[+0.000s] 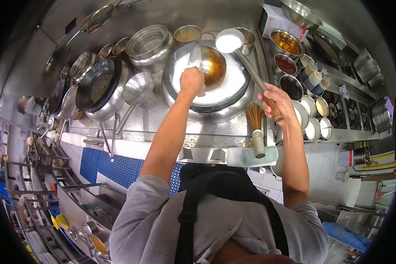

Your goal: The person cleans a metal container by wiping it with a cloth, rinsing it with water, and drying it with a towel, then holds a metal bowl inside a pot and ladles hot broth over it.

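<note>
My left hand (192, 81) is closed on the edge of a round metal bowl (214, 68), its curved side shiny and amber-brown. The bowl is tilted above a large wok (166, 83) that holds something white; whether anything runs out of the bowl I cannot tell. In my right hand (279, 102) is the wooden handle of a ladle (251, 70). The ladle's round head (229, 41) looks bright white, and it sits over the far right of the wok. Below that hand a bamboo wok brush (254, 119) lies at the stove's front edge.
Left of the wok lie a perforated skimmer (138, 88) and a dark wok (97, 86). Behind stand a stack of steel pots (148, 42) and a pot of yellowish liquid (187, 34). Sauce bowls (285, 64) and white-filled containers (312, 129) line the right. A green cloth (268, 155) lies in front.
</note>
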